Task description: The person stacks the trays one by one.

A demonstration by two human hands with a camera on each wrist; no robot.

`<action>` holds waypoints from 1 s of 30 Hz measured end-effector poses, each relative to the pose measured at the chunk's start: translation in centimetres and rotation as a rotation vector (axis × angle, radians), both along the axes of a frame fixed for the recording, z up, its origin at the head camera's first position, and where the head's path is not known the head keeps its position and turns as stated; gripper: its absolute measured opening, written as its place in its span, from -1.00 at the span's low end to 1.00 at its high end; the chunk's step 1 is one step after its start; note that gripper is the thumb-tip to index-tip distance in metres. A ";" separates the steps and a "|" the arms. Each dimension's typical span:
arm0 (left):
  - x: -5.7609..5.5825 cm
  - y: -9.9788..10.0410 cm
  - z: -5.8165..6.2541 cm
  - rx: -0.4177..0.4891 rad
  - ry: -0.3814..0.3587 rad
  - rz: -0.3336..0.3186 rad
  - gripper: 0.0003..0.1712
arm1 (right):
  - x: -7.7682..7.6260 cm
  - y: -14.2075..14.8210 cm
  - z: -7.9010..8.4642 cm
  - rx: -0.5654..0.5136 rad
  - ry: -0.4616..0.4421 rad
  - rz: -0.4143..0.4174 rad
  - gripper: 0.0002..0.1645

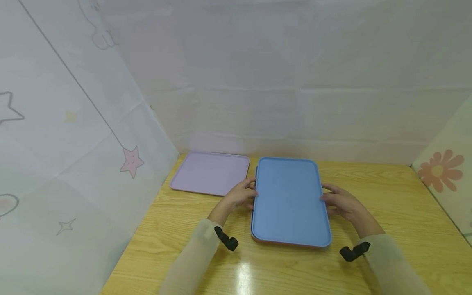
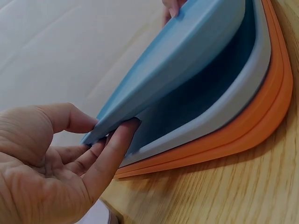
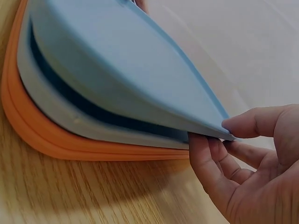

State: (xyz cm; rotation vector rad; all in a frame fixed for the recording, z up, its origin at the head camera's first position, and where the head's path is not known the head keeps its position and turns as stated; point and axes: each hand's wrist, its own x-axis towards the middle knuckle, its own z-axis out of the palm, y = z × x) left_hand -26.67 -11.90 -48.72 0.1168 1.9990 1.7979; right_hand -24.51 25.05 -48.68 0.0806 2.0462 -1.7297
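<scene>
A blue rectangular tray (image 1: 291, 200) lies at the top of a stack, tilted slightly off it. My left hand (image 1: 239, 196) pinches its left edge, thumb above and fingers underneath. On the opposite edge my right hand (image 1: 342, 203) pinches in the same way. In the left wrist view a gap opens between this tray and a second blue tray (image 2: 224, 103) below it. Under that sit orange trays (image 2: 276, 100), which rest on the table; the right wrist view shows their orange rims (image 3: 28, 123) too. How many trays are stacked is hard to tell.
A light purple tray (image 1: 214, 172) lies flat at the table's back left, close to my left hand. The wooden table (image 1: 391, 196) meets a pale cloth wall (image 1: 295, 102) at the back. Printed cloth walls stand at both sides.
</scene>
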 end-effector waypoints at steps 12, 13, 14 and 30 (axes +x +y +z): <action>-0.2 -0.1 -0.3 -0.096 0.022 0.011 -0.15 | -0.7 -0.3 -0.2 0.112 -0.001 0.023 -0.12; -0.3 -0.1 -0.3 -0.102 0.022 0.012 -0.15 | -0.7 -0.4 -0.1 0.120 0.000 0.025 -0.12; -0.3 -0.1 -0.4 -0.107 0.022 0.011 -0.16 | -0.7 -0.4 -0.1 0.130 0.008 0.036 -0.12; -0.5 0.2 -0.1 -0.186 0.023 0.034 -0.18 | -0.9 -0.8 -0.1 0.219 0.038 0.058 -0.09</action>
